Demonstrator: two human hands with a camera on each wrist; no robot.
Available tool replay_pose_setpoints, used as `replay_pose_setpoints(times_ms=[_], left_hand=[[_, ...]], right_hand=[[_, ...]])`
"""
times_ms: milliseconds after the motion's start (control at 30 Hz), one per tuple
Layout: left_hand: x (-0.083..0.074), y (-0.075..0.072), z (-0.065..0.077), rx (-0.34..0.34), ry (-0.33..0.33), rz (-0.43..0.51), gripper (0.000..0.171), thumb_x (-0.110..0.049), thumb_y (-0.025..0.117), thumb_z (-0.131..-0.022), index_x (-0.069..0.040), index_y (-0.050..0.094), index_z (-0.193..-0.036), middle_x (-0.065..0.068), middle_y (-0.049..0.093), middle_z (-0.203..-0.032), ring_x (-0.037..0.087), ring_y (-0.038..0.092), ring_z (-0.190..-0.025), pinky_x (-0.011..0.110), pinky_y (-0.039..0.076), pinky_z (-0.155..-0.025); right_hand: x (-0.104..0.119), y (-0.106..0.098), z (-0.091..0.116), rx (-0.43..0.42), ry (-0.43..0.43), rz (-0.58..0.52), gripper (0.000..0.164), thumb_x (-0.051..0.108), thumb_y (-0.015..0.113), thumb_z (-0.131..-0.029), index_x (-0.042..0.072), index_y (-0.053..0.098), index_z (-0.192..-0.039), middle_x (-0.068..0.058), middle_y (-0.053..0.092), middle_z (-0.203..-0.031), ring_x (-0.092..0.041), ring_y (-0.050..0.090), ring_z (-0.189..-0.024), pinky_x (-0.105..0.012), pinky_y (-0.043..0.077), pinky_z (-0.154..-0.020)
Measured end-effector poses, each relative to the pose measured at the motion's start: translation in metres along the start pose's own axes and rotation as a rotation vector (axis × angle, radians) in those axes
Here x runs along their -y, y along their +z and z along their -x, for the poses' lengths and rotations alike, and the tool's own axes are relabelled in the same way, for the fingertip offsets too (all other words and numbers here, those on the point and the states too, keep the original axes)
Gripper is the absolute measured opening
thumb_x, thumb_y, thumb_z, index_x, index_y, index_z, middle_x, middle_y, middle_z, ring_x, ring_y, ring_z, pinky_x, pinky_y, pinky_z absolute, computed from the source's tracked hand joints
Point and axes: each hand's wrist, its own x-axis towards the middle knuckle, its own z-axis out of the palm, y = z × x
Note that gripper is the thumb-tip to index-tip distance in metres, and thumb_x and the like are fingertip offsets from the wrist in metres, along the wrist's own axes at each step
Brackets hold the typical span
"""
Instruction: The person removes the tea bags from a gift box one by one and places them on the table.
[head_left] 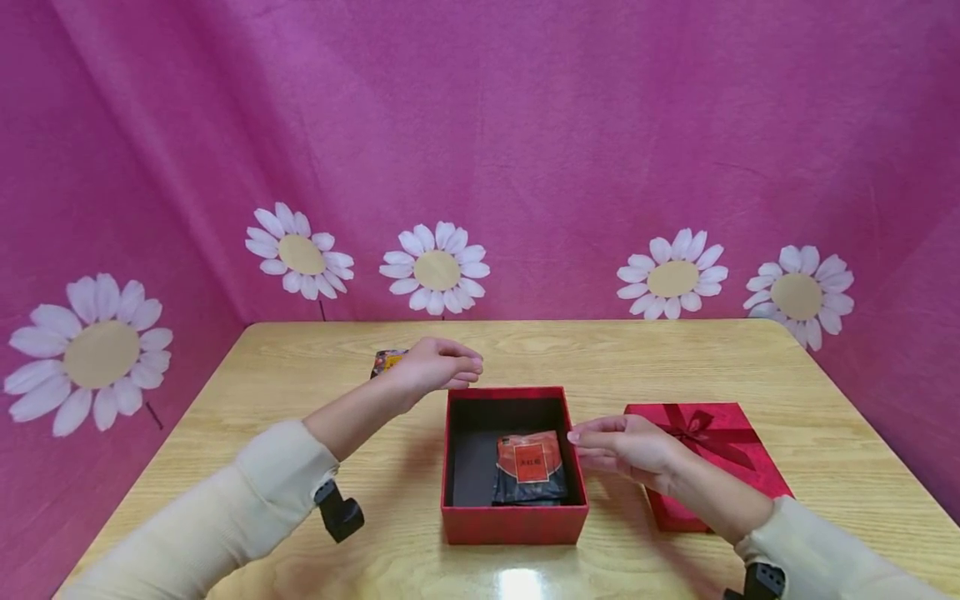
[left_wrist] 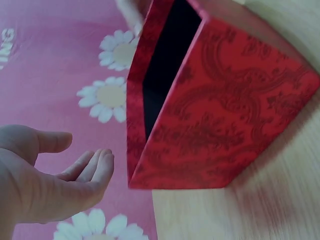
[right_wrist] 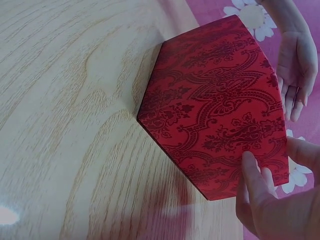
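A red box (head_left: 514,527) stands without its lid on the table, its inside dark. Lying in its right part is a red-and-black packet (head_left: 530,463) with dark lettering on a label; another edge shows beneath it. My left hand (head_left: 438,364) hovers over the box's back left corner, thumb and fingers apart, holding nothing. At the right wall, my right hand (head_left: 626,446) has its thumb on the rim and fingers along the patterned outer side, lightly pinching it. A colourful packet (head_left: 386,362) lies behind the left hand, partly hidden by it.
To the right is the red lid (head_left: 731,429) with a dark ribbon bow, partly covered by the right forearm. The wooden table (head_left: 315,533) ends at a pink curtain (head_left: 525,167) printed with daisies.
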Motion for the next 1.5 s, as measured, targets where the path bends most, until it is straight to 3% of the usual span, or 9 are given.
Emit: replay_pose_setpoints(times_ms=[400, 600, 733, 800, 867, 1033, 1133, 1300, 1500], left_hand=[[-0.003, 0.037, 0.002, 0.035, -0.086, -0.117, 0.027, -0.018, 0.061, -0.093, -0.001, 0.065, -0.114, 0.015, 0.067, -0.116, 0.020, 0.066, -0.100, 0.034, 0.054, -0.097], [0.002, 0.052, 0.004, 0.063, -0.196, -0.060, 0.035, -0.017, 0.062, -0.092, 0.005, 0.058, -0.119, 0.019, 0.062, -0.123, 0.027, 0.062, -0.111, 0.036, 0.051, -0.101], [0.007, 0.059, 0.004, 0.062, -0.313, -0.013, 0.037, -0.018, 0.064, -0.090, 0.004, 0.054, -0.118, 0.015, 0.061, -0.105, 0.017, 0.061, -0.083, 0.020, 0.056, -0.076], [0.010, 0.062, 0.004, 0.073, -0.353, 0.007, 0.035, -0.019, 0.063, -0.091, 0.003, 0.055, -0.117, 0.009, 0.056, -0.088, 0.011, 0.050, -0.066, 0.014, 0.048, -0.057], [0.014, 0.064, 0.003, 0.091, -0.375, 0.028, 0.034, -0.019, 0.061, -0.092, 0.003, 0.057, -0.117, 0.004, 0.048, -0.080, 0.009, 0.043, -0.061, 0.013, 0.039, -0.050], [0.019, 0.069, 0.003, 0.104, -0.396, 0.096, 0.035, -0.016, 0.058, -0.093, 0.003, 0.059, -0.122, 0.010, 0.054, -0.094, 0.014, 0.053, -0.080, 0.018, 0.052, -0.067], [0.019, 0.070, 0.004, 0.095, -0.402, 0.125, 0.034, -0.016, 0.057, -0.094, 0.003, 0.059, -0.122, 0.014, 0.057, -0.101, 0.016, 0.055, -0.084, 0.020, 0.053, -0.072], [0.016, 0.069, 0.004, 0.111, -0.408, 0.128, 0.035, -0.018, 0.056, -0.095, 0.005, 0.059, -0.121, 0.008, 0.054, -0.091, 0.012, 0.049, -0.075, 0.016, 0.044, -0.059], [0.012, 0.067, 0.005, 0.121, -0.409, 0.098, 0.035, -0.021, 0.056, -0.095, 0.002, 0.060, -0.121, 0.008, 0.057, -0.094, 0.012, 0.051, -0.076, 0.016, 0.045, -0.061]], right_hand=[[0.002, 0.000, 0.000, 0.003, 0.013, -0.002, 0.052, 0.026, 0.066, -0.091, -0.007, 0.052, -0.129, -0.005, 0.071, -0.108, -0.014, 0.070, -0.095, -0.033, 0.057, -0.090], [0.002, 0.000, -0.001, 0.023, 0.010, -0.028, 0.053, 0.025, 0.066, -0.091, -0.008, 0.051, -0.129, -0.005, 0.072, -0.108, -0.014, 0.070, -0.095, -0.033, 0.057, -0.090], [0.002, 0.000, -0.001, 0.027, 0.014, -0.040, 0.054, 0.024, 0.066, -0.091, -0.009, 0.050, -0.130, -0.006, 0.072, -0.108, -0.014, 0.070, -0.095, -0.033, 0.057, -0.090], [0.002, 0.000, -0.001, 0.023, 0.019, -0.039, 0.054, 0.025, 0.066, -0.091, -0.009, 0.050, -0.131, -0.006, 0.072, -0.109, -0.014, 0.070, -0.095, -0.033, 0.057, -0.090], [0.002, 0.000, -0.001, 0.017, 0.024, -0.037, 0.055, 0.025, 0.066, -0.091, -0.008, 0.049, -0.131, -0.006, 0.072, -0.109, -0.015, 0.070, -0.096, -0.033, 0.057, -0.090], [0.002, 0.000, -0.001, 0.007, 0.026, -0.031, 0.057, 0.026, 0.066, -0.091, -0.008, 0.048, -0.133, -0.006, 0.071, -0.110, -0.015, 0.070, -0.096, -0.033, 0.057, -0.090], [0.002, 0.000, -0.001, 0.008, 0.023, -0.033, 0.058, 0.026, 0.066, -0.091, -0.009, 0.047, -0.133, -0.007, 0.071, -0.110, -0.014, 0.070, -0.095, -0.033, 0.057, -0.090], [0.002, 0.000, -0.001, 0.010, 0.016, -0.030, 0.057, 0.026, 0.066, -0.091, -0.009, 0.048, -0.132, -0.007, 0.071, -0.109, -0.013, 0.070, -0.094, -0.031, 0.057, -0.089], [0.002, 0.000, 0.000, 0.009, 0.014, -0.024, 0.056, 0.026, 0.067, -0.090, -0.008, 0.050, -0.131, -0.008, 0.071, -0.111, -0.013, 0.070, -0.094, -0.030, 0.057, -0.088]])
